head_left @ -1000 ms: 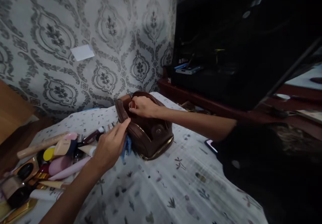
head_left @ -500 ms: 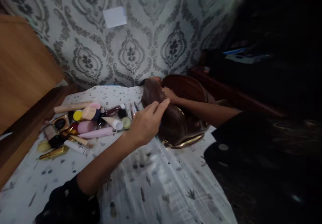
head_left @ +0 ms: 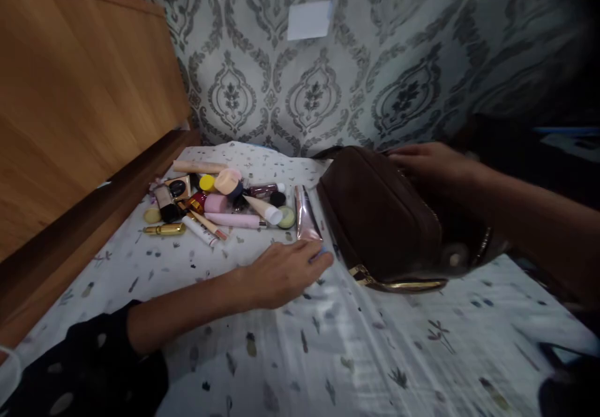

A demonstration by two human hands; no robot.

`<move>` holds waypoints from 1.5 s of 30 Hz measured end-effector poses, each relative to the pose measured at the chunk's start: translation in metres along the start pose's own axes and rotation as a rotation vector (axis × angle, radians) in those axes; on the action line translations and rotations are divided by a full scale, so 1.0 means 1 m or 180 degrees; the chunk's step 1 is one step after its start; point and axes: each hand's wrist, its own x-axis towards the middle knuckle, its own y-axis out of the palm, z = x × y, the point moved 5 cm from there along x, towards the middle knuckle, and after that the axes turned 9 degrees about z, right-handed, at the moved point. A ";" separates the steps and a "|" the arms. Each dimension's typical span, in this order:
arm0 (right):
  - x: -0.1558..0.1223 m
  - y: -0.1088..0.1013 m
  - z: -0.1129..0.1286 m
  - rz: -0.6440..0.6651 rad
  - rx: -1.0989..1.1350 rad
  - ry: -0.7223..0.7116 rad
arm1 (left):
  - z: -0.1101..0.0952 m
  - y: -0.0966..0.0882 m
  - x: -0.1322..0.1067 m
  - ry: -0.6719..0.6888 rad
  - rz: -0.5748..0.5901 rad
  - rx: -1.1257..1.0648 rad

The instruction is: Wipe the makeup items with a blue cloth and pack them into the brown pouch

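Observation:
A dark brown handbag with gold zips stands on the printed cloth, right of centre. My right hand is at its upper edge, fingers curled over the rim by the opening. To the left of the bag, my left hand is low over the cloth, fingers closed round a small bluish thing that is mostly hidden. Just beyond those fingers lies a shiny pink tube; whether the bluish bit belongs to it I cannot tell. Further left is a cluster of cosmetics, with a pink tube-like stick and a cream tube.
A wooden cabinet and a wooden edge border the left side. Behind is a patterned wall with a white switch plate. A dark phone-like object is at the lower right.
The view has swung left. My left hand has come down from beside the bag to the cloth near the shiny pink tube. My right hand has shifted to the bag's upper rim.

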 end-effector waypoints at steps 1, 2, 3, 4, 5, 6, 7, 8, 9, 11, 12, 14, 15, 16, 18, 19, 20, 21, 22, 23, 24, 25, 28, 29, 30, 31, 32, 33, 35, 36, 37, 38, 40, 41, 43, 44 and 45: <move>-0.009 -0.008 0.006 -0.0196 0.0096 0.0219 | 0.002 0.005 -0.012 -0.0049 0.0033 -0.0015; -0.020 -0.017 0.019 -0.0616 0.0018 0.0123 | 0.005 0.011 -0.022 -0.0112 0.0036 -0.0031; -0.034 -0.021 0.037 -0.1013 -0.0296 -0.0168 | 0.007 0.017 -0.032 -0.0170 0.0009 -0.0047; -0.049 -0.019 0.057 -0.1291 -0.0639 -0.0533 | 0.008 0.022 -0.040 -0.0219 -0.0041 -0.0061; -0.063 -0.009 0.075 -0.1383 -0.0813 -0.0918 | 0.009 0.027 -0.047 -0.0255 -0.0095 -0.0076; -0.074 0.009 0.090 -0.1166 -0.0772 -0.1288 | 0.009 0.032 -0.053 -0.0268 -0.0150 -0.0093; -0.082 0.032 0.102 -0.0767 -0.0679 -0.1631 | 0.009 0.036 -0.058 -0.0269 -0.0210 -0.0108; -0.088 0.061 0.109 -0.0247 -0.0762 -0.1832 | 0.008 0.039 -0.061 -0.0267 -0.0261 -0.0119; -0.092 0.090 0.112 0.0217 -0.0878 -0.1857 | 0.008 0.041 -0.063 -0.0271 -0.0297 -0.0129; -0.093 0.143 0.106 0.0799 -0.1163 -0.1612 | 0.008 0.044 -0.065 -0.0296 -0.0321 -0.0152; -0.091 0.163 0.101 0.0840 -0.1314 -0.1471 | 0.008 0.045 -0.065 -0.0313 -0.0301 -0.0164; -0.085 0.194 0.092 0.0876 -0.1608 -0.1293 | 0.009 0.046 -0.064 -0.0318 -0.0229 -0.0196; -0.082 0.203 0.088 0.0835 -0.1688 -0.1229 | 0.010 0.046 -0.064 -0.0320 -0.0207 -0.0203; -0.080 0.210 0.084 0.0795 -0.1724 -0.1194 | 0.010 0.046 -0.063 -0.0327 -0.0202 -0.0198; -0.077 0.214 0.080 0.0706 -0.1610 -0.1167 | 0.010 0.046 -0.064 -0.0336 -0.0236 -0.0175; -0.077 0.214 0.078 0.0663 -0.1466 -0.1153 | 0.010 0.045 -0.064 -0.0337 -0.0263 -0.0166; -0.077 0.211 0.076 0.0618 -0.1274 -0.1107 | 0.010 0.045 -0.065 -0.0328 -0.0283 -0.0159; -0.079 0.208 0.073 0.0578 -0.1048 -0.1016 | 0.009 0.045 -0.065 -0.0309 -0.0290 -0.0158; -0.081 0.205 0.069 0.0555 -0.0787 -0.0880 | 0.009 0.045 -0.065 -0.0300 -0.0286 -0.0163; -0.084 0.201 0.064 0.0552 -0.0474 -0.0701 | 0.009 0.045 -0.065 -0.0295 -0.0278 -0.0167; -0.088 0.198 0.059 0.0551 -0.0095 -0.0489 | 0.009 0.045 -0.065 -0.0294 -0.0273 -0.0169; -0.092 0.195 0.053 0.0555 0.0345 -0.0269 | 0.009 0.045 -0.065 -0.0295 -0.0273 -0.0169; -0.107 0.189 0.035 0.0481 0.1691 0.0248 | 0.009 0.045 -0.065 -0.0290 -0.0287 -0.0174; -0.111 0.187 0.029 0.0394 0.2019 0.0345 | 0.009 0.045 -0.065 -0.0280 -0.0278 -0.0174; -0.114 0.185 0.023 0.0274 0.2246 0.0401 | 0.009 0.046 -0.064 -0.0274 -0.0265 -0.0175; -0.116 0.183 0.017 0.0124 0.2370 0.0427 | 0.009 0.046 -0.064 -0.0268 -0.0257 -0.0172; -0.117 0.180 0.010 -0.0049 0.2385 0.0427 | 0.009 0.046 -0.064 -0.0261 -0.0255 -0.0165; -0.117 0.178 0.004 -0.0208 0.2284 0.0396 | 0.009 0.046 -0.064 -0.0258 -0.0252 -0.0154; -0.117 0.175 -0.004 -0.0421 0.1714 0.0216 | 0.008 0.046 -0.063 -0.0264 -0.0249 -0.0121; -0.116 0.175 -0.004 -0.0472 0.1297 0.0071 | 0.008 0.046 -0.063 -0.0264 -0.0244 -0.0105; -0.116 0.175 -0.003 -0.0500 0.0855 -0.0093 | 0.008 0.045 -0.062 -0.0265 -0.0239 -0.0091; -0.115 0.176 0.001 -0.0510 0.0435 -0.0268 | 0.008 0.045 -0.062 -0.0267 -0.0237 -0.0082; -0.109 0.180 0.015 -0.0469 -0.0245 -0.0617 | 0.007 0.044 -0.061 -0.0264 -0.0225 -0.0079; -0.104 0.183 0.025 -0.0376 -0.0529 -0.0772 | 0.007 0.044 -0.061 -0.0261 -0.0210 -0.0082; -0.086 0.192 0.046 -0.0021 -0.1117 -0.0975 | 0.008 0.044 -0.061 -0.0249 -0.0182 -0.0096; -0.073 0.199 0.056 0.0255 -0.1488 -0.0978 | 0.008 0.045 -0.062 -0.0245 -0.0177 -0.0106; -0.059 0.207 0.062 0.0544 -0.1890 -0.0870 | 0.008 0.045 -0.062 -0.0241 -0.0177 -0.0117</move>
